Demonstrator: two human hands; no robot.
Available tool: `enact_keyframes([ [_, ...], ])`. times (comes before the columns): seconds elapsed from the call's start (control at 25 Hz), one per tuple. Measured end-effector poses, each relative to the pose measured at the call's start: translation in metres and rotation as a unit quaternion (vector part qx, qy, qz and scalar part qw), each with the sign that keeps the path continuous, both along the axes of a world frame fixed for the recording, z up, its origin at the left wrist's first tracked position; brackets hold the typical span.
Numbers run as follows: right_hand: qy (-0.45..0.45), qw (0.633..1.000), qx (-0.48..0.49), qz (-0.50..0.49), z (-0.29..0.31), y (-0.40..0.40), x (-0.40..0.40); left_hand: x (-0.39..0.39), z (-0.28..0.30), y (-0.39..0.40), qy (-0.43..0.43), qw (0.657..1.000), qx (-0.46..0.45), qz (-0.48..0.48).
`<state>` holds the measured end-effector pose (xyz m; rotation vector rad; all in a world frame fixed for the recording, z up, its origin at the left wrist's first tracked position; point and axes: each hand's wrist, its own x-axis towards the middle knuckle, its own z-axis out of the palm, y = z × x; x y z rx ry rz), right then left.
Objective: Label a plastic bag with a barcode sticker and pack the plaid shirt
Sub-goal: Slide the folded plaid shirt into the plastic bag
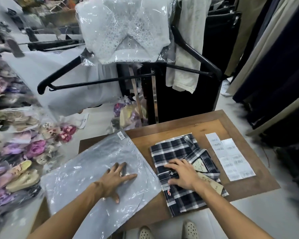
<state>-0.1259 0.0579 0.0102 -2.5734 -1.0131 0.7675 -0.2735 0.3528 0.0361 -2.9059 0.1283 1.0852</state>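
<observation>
1. The plaid shirt (183, 171) lies folded on the tabletop (231, 185), right hand (183, 173) flat on it, fingers loosely spread, gripping nothing.
2. The plastic bag (97, 171) lies just left, touching the shirt's edge, left hand (114, 180) pressing it flat, fingers splayed.
3. The barcode sticker sheets (231, 157) lie right of the shirt, nearer the right hand.

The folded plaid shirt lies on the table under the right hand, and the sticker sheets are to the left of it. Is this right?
Not quite. In the head view the sticker sheets lie to the right of the plaid shirt, which is under the right hand on the table.
</observation>
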Motion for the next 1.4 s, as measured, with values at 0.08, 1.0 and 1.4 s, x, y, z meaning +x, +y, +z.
enact_keyframes([
  [0.08,0.000,1.000,-0.007,-0.008,0.001,0.003,0.000,0.002,0.003,0.019,0.007,0.999,0.011,-0.051],
  [1.0,-0.127,0.897,-0.076,0.416,0.019,0.031,0.009,0.051,-0.017,-0.086,-0.059,0.889,-0.191,0.411],
  [1.4,-0.146,0.822,-0.005,0.550,0.004,0.042,0.023,0.046,-0.008,-0.096,-0.093,0.881,-0.170,0.432],
])
